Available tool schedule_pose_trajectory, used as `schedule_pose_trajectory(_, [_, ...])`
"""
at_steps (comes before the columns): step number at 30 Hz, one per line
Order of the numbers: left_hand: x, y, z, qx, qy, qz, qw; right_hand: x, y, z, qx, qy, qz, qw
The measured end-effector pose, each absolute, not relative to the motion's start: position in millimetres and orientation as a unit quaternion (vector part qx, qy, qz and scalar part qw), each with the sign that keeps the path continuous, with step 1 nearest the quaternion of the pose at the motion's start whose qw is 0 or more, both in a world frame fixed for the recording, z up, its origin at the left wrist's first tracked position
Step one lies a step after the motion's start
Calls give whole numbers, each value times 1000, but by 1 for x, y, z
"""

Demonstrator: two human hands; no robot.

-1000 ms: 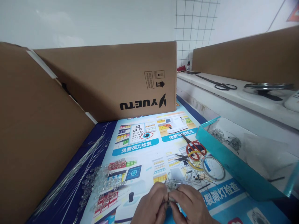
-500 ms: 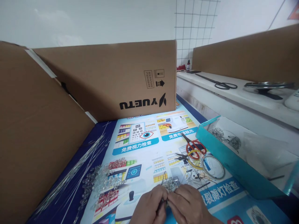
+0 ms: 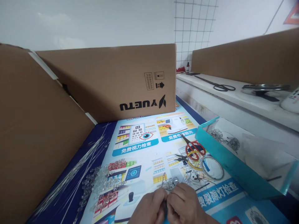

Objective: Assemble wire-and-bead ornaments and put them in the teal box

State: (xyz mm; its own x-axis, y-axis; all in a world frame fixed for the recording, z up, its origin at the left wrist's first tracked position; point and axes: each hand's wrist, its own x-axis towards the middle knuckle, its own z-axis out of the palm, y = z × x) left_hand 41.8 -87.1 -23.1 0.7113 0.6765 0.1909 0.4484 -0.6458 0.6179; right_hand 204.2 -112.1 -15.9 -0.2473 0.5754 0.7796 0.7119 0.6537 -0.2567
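Observation:
My left hand (image 3: 151,203) and my right hand (image 3: 183,202) meet at the bottom middle, fingers pinched together over the printed poster. Between and just beyond their fingertips sits a small tangled piece of silvery wirework (image 3: 170,183), with shiny clear bits in it. Both hands grip its near side, and the fingers hide that part. To the right of the hands lie loose bits of dark wire (image 3: 195,177). Yellow-handled pliers (image 3: 193,160) and red-handled scissors (image 3: 195,150) rest beyond them, beside a coil of wire (image 3: 213,168).
Clear beads (image 3: 105,179) are spread at left, next to a bundle of straight wires (image 3: 72,174). A teal box (image 3: 233,168) at right holds wire pieces and a plastic bag. Cardboard panels (image 3: 105,77) stand behind and left. Black scissors (image 3: 221,86) lie on a white ledge (image 3: 201,83).
My right hand has turned slightly and its fingers have curled closer to the left hand's. The wirework has shifted a little between them. The view has tilted slightly.

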Motion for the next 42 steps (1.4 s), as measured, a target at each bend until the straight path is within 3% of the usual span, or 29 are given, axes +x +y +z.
schedule_pose_trajectory(21, [59, -106, -34, 811, 428, 295, 268, 202, -118, -8, -422, -755, -67, 498])
schedule_pose_trajectory(28, [55, -102, -33, 800, 423, 307, 295, 203, -115, -6, -403, -782, -64, 471])
schedule_pose_trajectory(42, [51, -100, -40, 831, 382, 330, 231, 220, -121, 0, -438, -777, 47, 450])
